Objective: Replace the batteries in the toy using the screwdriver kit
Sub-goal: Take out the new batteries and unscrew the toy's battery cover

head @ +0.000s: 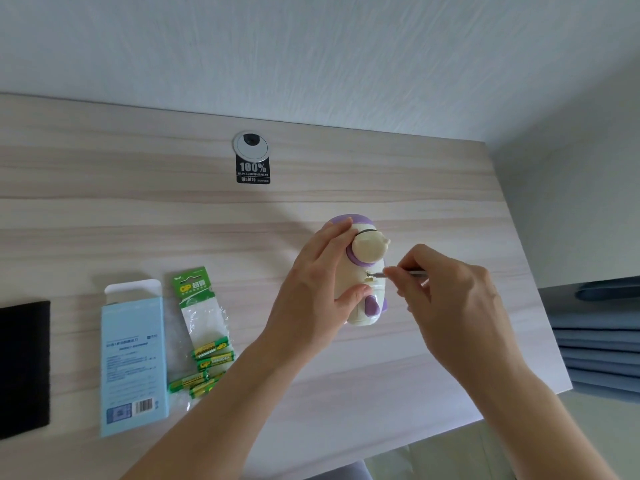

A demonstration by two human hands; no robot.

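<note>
My left hand (311,292) steadies the toy (360,271) on the counter (173,220) while my right fingers (394,271) pinch the screwdriver (412,271) at its cover screw; fresh batteries (207,362) wait, not yet fitted.

Thin silver screwdriver (412,271): shaft mostly hidden by right hand (446,299).
Flat black rectangular object (24,367): cut off by left edge.
</note>
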